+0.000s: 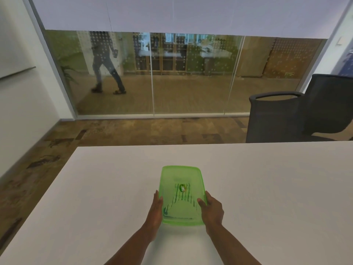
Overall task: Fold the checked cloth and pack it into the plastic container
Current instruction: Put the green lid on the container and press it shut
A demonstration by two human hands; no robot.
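Left hand (pixel 155 213) and right hand (pixel 212 211) clamp the near sides of the green container (pixel 182 196), lid on, striped cloth (pixel 181 199) showing through it, on the white surface (pixel 267 188), black chairs (pixel 277 117) beyond its far edge.

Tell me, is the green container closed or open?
Closed: the green lid covers it, both hands at its sides; striped cloth shows through.

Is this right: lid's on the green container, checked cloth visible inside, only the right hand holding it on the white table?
Not quite. The head view shows both hands on the green container: the left hand holds its left side and the right hand its right side. The lid is on, the checked cloth shows through it, and it sits on the white table.
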